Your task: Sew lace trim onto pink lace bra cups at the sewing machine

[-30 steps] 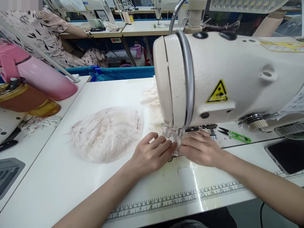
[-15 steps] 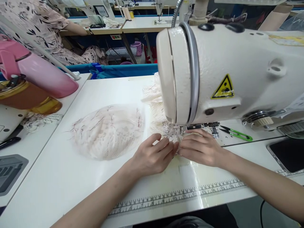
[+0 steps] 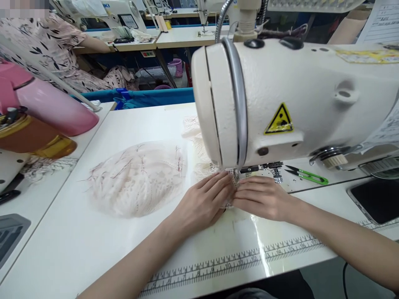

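Observation:
Both hands meet at the front of the sewing machine (image 3: 218, 104), just below its head. My left hand (image 3: 207, 199) has its fingers together and bent down over cream lace fabric (image 3: 202, 160), gripping its near edge. Close beside it, my right hand (image 3: 262, 198) is closed on the same lace, fingertips almost touching the left ones. The lace runs back under the machine head and spreads out behind it; the needle area is mostly hidden by the head and my fingers. To the left lies a separate pile of pale lace pieces (image 3: 137, 178) with dark red thread ends.
Green thread snips (image 3: 307, 175) lie right of the needle area, near a phone (image 3: 375, 199). A printed ruler (image 3: 218, 270) follows the front table edge. A pink bottle (image 3: 56, 104) and an amber container (image 3: 37, 133) stand left. Another person (image 3: 46, 50) sits beyond.
My left hand has gone from a raised, curled pinch to lying flatter over the lace, closer to the machine. My right hand stays almost in place. The view has shifted slightly.

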{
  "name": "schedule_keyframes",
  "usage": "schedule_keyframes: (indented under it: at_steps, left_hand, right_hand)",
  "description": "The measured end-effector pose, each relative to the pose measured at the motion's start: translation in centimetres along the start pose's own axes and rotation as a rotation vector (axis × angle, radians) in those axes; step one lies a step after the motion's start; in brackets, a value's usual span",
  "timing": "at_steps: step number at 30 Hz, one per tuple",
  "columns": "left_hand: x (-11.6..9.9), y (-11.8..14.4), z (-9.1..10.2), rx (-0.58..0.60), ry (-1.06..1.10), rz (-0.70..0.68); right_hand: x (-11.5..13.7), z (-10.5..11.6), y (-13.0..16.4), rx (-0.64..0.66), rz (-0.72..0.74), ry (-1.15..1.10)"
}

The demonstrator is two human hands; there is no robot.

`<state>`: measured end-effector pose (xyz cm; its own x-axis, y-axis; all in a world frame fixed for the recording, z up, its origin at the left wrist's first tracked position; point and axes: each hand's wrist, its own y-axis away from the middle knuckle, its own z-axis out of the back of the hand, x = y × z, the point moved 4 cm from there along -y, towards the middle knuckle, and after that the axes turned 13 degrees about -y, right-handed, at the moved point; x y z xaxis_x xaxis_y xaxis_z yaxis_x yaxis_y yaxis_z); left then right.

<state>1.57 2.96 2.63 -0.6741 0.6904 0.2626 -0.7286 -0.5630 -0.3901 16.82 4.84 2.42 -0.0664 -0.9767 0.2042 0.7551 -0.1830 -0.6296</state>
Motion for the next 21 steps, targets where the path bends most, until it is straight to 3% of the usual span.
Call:
schedule_keyframes:
  at_steps: [10,21]
  left_hand:
    - [0.8,0.2,-1.3,0.185,-0.024,0.030]
    - [1.9,0.2,-1.2,0.227,0.016,-0.018]
  right_hand:
    - [0.2,-0.5,-0.2,-0.018,-0.025,-0.011]
    - [0.2,-1.0,0.1,-0.049,0.000,0.012]
